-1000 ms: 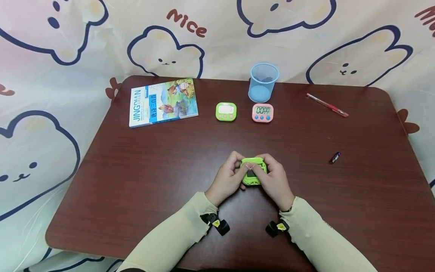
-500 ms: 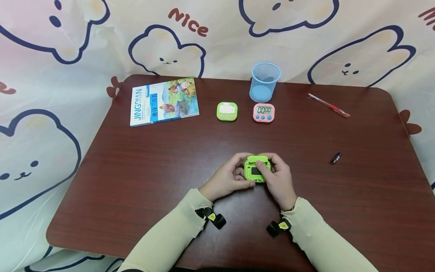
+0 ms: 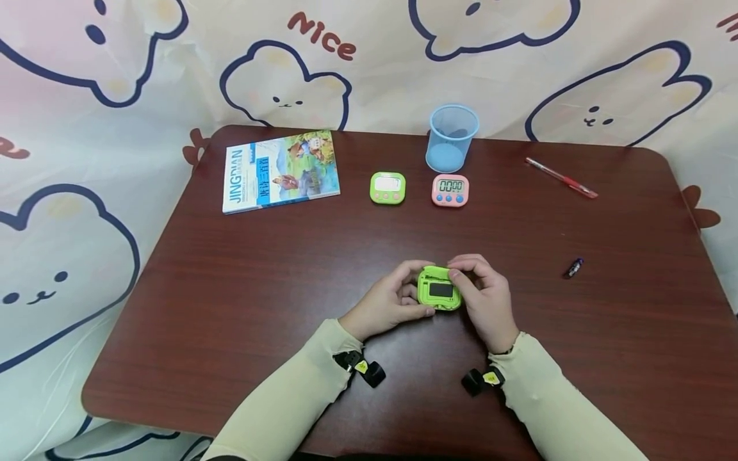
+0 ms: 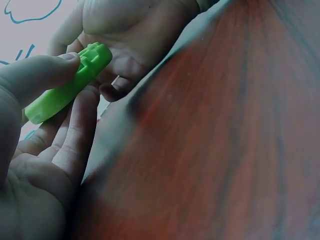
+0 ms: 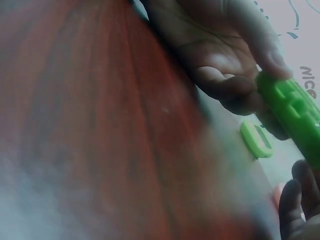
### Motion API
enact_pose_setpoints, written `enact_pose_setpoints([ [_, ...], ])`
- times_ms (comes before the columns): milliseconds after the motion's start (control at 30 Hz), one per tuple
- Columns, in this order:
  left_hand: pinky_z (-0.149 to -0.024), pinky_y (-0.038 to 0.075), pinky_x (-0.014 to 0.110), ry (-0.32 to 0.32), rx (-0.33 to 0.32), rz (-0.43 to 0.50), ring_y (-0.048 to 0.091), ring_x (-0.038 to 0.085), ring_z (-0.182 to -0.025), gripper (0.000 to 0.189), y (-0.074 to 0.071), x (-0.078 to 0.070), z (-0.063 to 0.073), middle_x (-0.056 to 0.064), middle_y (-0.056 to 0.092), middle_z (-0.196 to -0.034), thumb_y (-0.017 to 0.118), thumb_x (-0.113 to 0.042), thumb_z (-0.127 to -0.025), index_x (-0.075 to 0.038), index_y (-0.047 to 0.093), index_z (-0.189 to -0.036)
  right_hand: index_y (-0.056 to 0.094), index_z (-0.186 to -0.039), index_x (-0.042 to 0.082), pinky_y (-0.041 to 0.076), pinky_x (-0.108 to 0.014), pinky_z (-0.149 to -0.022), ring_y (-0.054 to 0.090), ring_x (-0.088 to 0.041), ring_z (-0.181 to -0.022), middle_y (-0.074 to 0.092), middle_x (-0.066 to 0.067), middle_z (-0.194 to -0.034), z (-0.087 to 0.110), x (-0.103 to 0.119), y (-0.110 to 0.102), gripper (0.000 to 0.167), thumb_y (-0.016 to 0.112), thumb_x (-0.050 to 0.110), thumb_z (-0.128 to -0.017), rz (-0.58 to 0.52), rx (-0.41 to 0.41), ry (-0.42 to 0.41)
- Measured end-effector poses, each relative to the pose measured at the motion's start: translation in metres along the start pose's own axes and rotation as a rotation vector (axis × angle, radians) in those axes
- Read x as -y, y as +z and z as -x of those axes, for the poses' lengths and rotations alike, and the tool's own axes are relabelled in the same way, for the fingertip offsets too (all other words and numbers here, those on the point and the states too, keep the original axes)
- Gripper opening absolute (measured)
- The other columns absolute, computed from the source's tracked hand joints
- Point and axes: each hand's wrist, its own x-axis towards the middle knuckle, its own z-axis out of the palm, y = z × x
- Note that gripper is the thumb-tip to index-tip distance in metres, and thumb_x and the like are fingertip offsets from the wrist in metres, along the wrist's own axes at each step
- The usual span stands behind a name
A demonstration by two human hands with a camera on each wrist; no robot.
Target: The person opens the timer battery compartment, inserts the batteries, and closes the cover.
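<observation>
A green digital timer is held back side up between both hands, a dark rectangle showing on its back. My left hand grips it from the left, thumb on the near edge and fingers at the far side; the left wrist view shows that thumb pressing the green casing. At the far right corner, my right hand pinches the timer with its thumb on top and fingers curled beyond. In the right wrist view, only a few right-hand fingers show below the timer.
Farther back on the brown table lie another green timer and a pink timer, with a blue cup behind. A book lies back left. To the right are a red pen and a small battery.
The left thumb has left the timer's back for its near edge. The right thumb has slid off the middle to the far right corner, uncovering the dark rectangle.
</observation>
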Motion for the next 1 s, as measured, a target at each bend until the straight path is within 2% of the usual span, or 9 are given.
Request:
enact_pose_setpoints([
  [133, -0.074, 0.059, 0.024, -0.014, 0.001, 0.011, 0.065, 0.017, -0.087, 0.071, 0.001, 0.000, -0.001, 0.016, 0.055, -0.133, 0.075, 0.010, -0.085, -0.008, 0.042, -0.145, 0.068, -0.095, -0.014, 0.053, -0.022, -0.086, 0.059, -0.023, -0.104, 0.062, -0.017, -0.107, -0.002, 0.005, -0.008, 0.009, 0.064, -0.005, -0.095, -0.096, 0.018, 0.020],
  [267, -0.073, 0.058, 0.023, -0.029, -0.004, 0.021, 0.065, 0.017, -0.087, 0.073, 0.001, -0.002, -0.001, 0.017, 0.055, -0.133, 0.075, 0.011, -0.084, -0.006, 0.041, -0.146, 0.067, -0.097, -0.011, 0.054, -0.023, -0.073, 0.060, -0.018, -0.090, 0.064, -0.009, -0.098, -0.003, 0.008, -0.022, 0.010, 0.063, -0.002, -0.097, -0.274, 0.035, 0.116],
  [367, -0.073, 0.057, 0.022, -0.036, -0.009, 0.020, 0.065, 0.017, -0.087, 0.073, -0.001, -0.003, 0.001, 0.016, 0.055, -0.132, 0.075, 0.011, -0.084, -0.005, 0.041, -0.147, 0.067, -0.101, -0.010, 0.055, -0.025, -0.066, 0.061, -0.015, -0.078, 0.066, -0.006, -0.090, -0.005, 0.009, -0.037, 0.014, 0.063, 0.003, -0.098, -0.309, 0.041, 0.203],
  [433, -0.073, 0.058, 0.022, -0.039, -0.015, 0.022, 0.064, 0.017, -0.087, 0.073, -0.002, -0.003, 0.002, 0.017, 0.055, -0.132, 0.075, 0.011, -0.084, -0.005, 0.040, -0.147, 0.065, -0.104, -0.012, 0.057, -0.025, -0.065, 0.063, -0.013, -0.074, 0.067, -0.005, -0.088, -0.007, 0.008, -0.047, 0.019, 0.064, 0.006, -0.099, -0.232, 0.044, 0.243],
  [533, -0.074, 0.058, 0.022, -0.037, -0.019, 0.031, 0.064, 0.017, -0.087, 0.074, -0.005, -0.003, 0.003, 0.021, 0.054, -0.133, 0.074, 0.011, -0.085, -0.004, 0.039, -0.148, 0.063, -0.111, -0.014, 0.060, -0.025, -0.065, 0.067, -0.012, -0.072, 0.070, -0.003, -0.090, -0.011, 0.006, -0.061, 0.028, 0.067, 0.010, -0.098, -0.039, 0.043, 0.303],
  [633, -0.074, 0.058, 0.022, -0.037, -0.021, 0.038, 0.065, 0.017, -0.088, 0.073, -0.007, -0.003, 0.004, 0.023, 0.054, -0.133, 0.074, 0.011, -0.085, -0.003, 0.038, -0.148, 0.065, -0.115, -0.012, 0.061, -0.027, -0.068, 0.071, -0.012, -0.073, 0.072, -0.005, -0.092, -0.014, 0.003, -0.070, 0.032, 0.069, 0.015, -0.097, 0.147, 0.055, 0.356],
  [733, -0.074, 0.058, 0.022, -0.039, -0.021, 0.038, 0.065, 0.018, -0.088, 0.073, -0.007, -0.003, 0.004, 0.023, 0.054, -0.133, 0.074, 0.010, -0.085, -0.002, 0.038, -0.148, 0.068, -0.118, -0.006, 0.061, -0.027, -0.072, 0.072, -0.013, -0.077, 0.073, -0.008, -0.097, -0.016, 0.001, -0.075, 0.032, 0.071, 0.018, -0.096, 0.265, 0.084, 0.386],
  [833, -0.074, 0.058, 0.022, -0.039, -0.022, 0.038, 0.065, 0.017, -0.087, 0.073, -0.007, -0.003, 0.004, 0.023, 0.054, -0.132, 0.074, 0.010, -0.085, -0.002, 0.038, -0.148, 0.072, -0.118, 0.003, 0.057, -0.019, -0.070, 0.069, -0.006, -0.079, 0.073, -0.008, -0.098, -0.016, 0.001, -0.079, 0.028, 0.072, 0.020, -0.095, 0.461, 0.121, 0.327],
  [1000, -0.073, 0.058, 0.022, -0.036, -0.017, 0.032, 0.065, 0.016, -0.087, 0.073, -0.007, -0.002, 0.003, 0.021, 0.054, -0.132, 0.073, 0.011, -0.086, -0.002, 0.038, -0.148, 0.077, -0.113, 0.009, 0.045, -0.014, -0.065, 0.060, -0.008, -0.080, 0.071, -0.005, -0.100, -0.015, 0.003, -0.083, 0.022, 0.075, 0.014, -0.091, 0.767, 0.140, 0.132],
])
